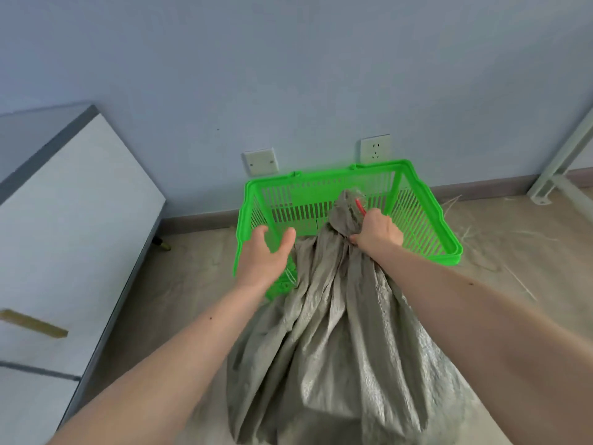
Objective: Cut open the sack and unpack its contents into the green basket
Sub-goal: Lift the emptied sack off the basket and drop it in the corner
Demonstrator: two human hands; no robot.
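Observation:
A grey woven sack [340, 342] stands on the floor in front of me, its top gathered into a bunched neck. My right hand [378, 232] is closed around that neck, and a thin red item [360, 206] sticks up from the same fist. Behind the sack sits the green basket [426, 216], a slatted plastic crate against the wall; I see nothing inside it. My left hand [268, 255] hovers open over the basket's near left rim, fingers spread, just left of the sack's neck.
A white cabinet [64, 239] with a brass handle stands on the left. A white metal frame leg [558, 168] rises at the right by the wall. Loose pale fibres [487, 239] lie on the floor right of the basket. Two wall sockets sit above the basket.

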